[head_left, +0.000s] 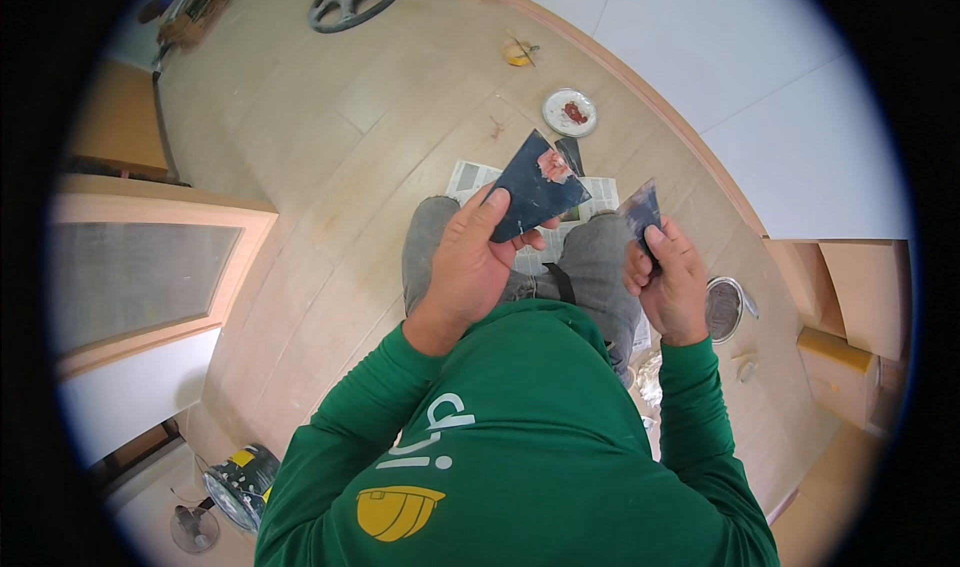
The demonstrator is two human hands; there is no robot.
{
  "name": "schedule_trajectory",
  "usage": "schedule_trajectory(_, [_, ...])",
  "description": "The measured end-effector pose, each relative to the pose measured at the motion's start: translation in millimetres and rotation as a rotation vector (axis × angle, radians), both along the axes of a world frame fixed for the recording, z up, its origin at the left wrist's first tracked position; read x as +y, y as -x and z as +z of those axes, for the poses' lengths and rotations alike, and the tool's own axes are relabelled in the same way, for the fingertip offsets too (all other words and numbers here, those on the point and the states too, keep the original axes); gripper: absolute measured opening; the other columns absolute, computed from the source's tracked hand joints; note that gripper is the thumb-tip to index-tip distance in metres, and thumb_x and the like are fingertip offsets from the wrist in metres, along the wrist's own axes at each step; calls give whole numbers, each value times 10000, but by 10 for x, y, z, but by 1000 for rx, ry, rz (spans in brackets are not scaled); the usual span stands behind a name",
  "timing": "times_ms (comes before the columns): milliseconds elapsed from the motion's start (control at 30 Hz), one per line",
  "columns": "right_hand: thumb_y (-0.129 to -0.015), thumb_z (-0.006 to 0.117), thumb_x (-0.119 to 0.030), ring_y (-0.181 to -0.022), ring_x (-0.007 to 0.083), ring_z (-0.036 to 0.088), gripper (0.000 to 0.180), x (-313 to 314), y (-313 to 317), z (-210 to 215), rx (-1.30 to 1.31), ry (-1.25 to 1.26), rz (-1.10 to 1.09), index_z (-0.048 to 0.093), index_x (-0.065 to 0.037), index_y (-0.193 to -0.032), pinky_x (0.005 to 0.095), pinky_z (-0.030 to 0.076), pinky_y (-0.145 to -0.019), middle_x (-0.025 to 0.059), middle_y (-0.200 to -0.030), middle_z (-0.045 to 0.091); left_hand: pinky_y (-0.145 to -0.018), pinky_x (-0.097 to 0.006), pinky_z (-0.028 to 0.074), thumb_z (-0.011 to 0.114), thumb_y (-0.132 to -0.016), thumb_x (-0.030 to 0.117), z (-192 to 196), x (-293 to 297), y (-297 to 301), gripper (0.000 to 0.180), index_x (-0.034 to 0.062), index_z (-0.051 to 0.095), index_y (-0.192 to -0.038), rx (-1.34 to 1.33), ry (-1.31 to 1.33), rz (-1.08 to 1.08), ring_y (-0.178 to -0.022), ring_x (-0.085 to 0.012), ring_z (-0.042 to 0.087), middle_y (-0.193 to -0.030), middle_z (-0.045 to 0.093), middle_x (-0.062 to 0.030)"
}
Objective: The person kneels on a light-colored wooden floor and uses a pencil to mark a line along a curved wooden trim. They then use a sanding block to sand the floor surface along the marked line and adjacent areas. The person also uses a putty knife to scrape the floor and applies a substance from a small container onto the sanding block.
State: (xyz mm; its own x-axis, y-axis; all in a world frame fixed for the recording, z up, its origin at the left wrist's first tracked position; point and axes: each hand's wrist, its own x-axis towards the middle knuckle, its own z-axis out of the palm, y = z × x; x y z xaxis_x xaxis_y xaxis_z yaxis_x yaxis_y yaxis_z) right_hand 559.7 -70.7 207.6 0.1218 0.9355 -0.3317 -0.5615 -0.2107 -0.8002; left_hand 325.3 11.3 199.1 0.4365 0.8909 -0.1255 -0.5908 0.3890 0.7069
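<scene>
My left hand (pixel 468 272) is closed on a dark, flat putty spreader (pixel 530 192), thumb on top and fingers beneath. A dab of pinkish putty (pixel 553 165) sits near its far right corner. To the right, my right hand (pixel 675 282) grips a smaller dark spreader (pixel 643 212), its blade smeared and pointing away from me. The two blades are apart. Beyond my left hand's spreader, a round white lid (pixel 588 125) on the floor carries pale and dark red paste. Another dark flat piece (pixel 569 155) lies between them, partly hidden.
Newspaper (pixel 470 177) is spread under my knees. An open tin (pixel 724 310) stands right of my right hand. A yellow roundish object (pixel 517 54) lies beyond the lid. White panels (pixel 720 47) line the right; a wood-framed panel (pixel 240 222) is at left, a fan (pixel 235 492) lower left.
</scene>
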Motion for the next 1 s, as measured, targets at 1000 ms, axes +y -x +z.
schedule_trajectory(1000, [-1093, 618, -300, -569, 19, 421, 319, 116, 610, -24, -418, -22, -102, 623, -56, -888, 209, 314, -491, -58, -684, 508, -727, -233, 497, 546, -1107, 162, 200, -163, 228, 364, 36, 615, -1441, 545, -459, -74, -828, -72, 581, -1085, 699, -19])
